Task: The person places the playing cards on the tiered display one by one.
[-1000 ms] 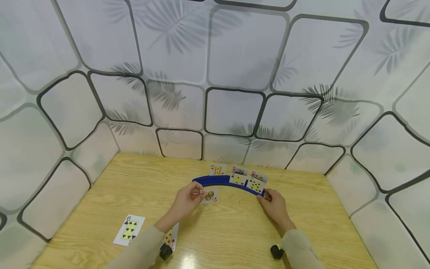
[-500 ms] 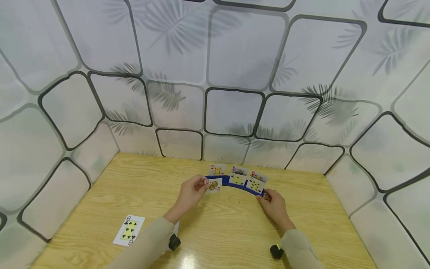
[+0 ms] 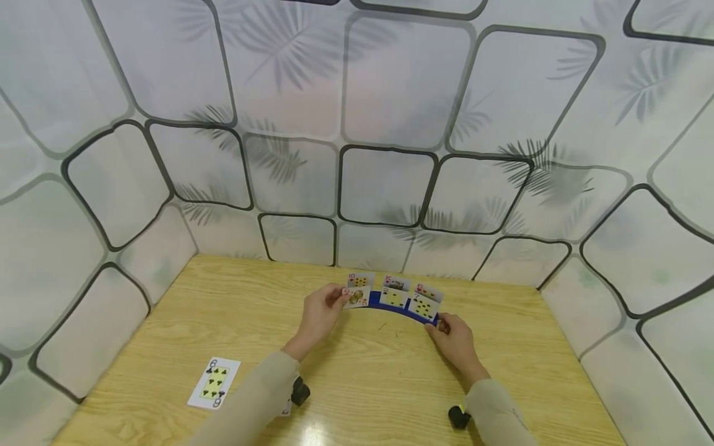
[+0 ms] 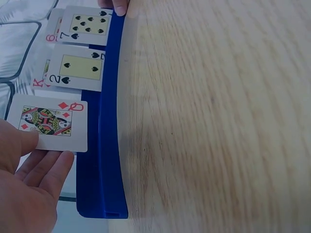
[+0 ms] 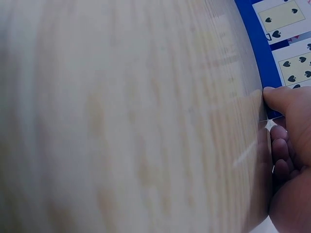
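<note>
White rectangular queen-of-diamonds card (image 4: 51, 141) pinched by left hand (image 3: 320, 314), at curved blue card rack (image 4: 109, 170); white red-ten card (image 3: 360, 280) just behind pinch; right hand (image 3: 455, 339), well right of pinch, grips rack's end

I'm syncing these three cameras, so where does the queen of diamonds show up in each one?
Head: queen of diamonds in the lower middle, pinched by the left hand.
Left wrist: queen of diamonds at the left, about mid-height.
Right wrist: not in it.
Shared landmark: the curved blue rack, visible in all three.
</note>
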`<control>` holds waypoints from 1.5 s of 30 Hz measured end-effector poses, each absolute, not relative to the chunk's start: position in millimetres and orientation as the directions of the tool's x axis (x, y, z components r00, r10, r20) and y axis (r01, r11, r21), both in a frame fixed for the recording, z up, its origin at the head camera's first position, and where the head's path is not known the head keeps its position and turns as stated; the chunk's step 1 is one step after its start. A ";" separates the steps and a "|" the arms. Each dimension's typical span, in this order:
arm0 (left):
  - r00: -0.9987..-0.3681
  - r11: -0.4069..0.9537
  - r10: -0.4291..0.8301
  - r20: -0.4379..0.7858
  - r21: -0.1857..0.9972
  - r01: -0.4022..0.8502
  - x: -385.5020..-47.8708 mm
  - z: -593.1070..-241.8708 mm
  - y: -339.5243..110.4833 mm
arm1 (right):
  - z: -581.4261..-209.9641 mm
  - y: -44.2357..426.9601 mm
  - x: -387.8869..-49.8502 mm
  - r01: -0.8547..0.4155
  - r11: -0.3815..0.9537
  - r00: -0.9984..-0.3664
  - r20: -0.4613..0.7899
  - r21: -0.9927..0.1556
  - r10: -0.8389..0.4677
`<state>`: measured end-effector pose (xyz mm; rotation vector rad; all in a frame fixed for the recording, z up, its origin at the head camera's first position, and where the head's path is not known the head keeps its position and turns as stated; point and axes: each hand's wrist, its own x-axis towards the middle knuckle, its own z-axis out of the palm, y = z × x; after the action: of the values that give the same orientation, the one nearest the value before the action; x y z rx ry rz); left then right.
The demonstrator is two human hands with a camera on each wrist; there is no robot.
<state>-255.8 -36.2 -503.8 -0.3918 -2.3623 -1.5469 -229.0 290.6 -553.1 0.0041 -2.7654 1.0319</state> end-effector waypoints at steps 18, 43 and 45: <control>-0.925 0.371 0.045 0.377 0.853 0.366 -268.8 -510.8 -25.4 | -553.2 291.2 -227.9 -0.075 0.755 -0.982 0.180 -0.651 0.058; -0.931 0.383 0.076 0.357 0.852 0.358 -272.9 -514.0 -21.5 | -550.2 290.1 -225.7 -0.068 0.761 -0.982 0.178 -0.645 0.064; -0.933 0.381 0.077 0.352 0.854 0.354 -273.0 -513.5 -21.5 | -549.8 290.2 -225.8 -0.068 0.762 -0.982 0.177 -0.645 0.062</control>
<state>-273.0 -21.5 -513.5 -0.3818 -2.3884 -1.5718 -225.8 290.2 -549.8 0.0045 -2.7701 1.0242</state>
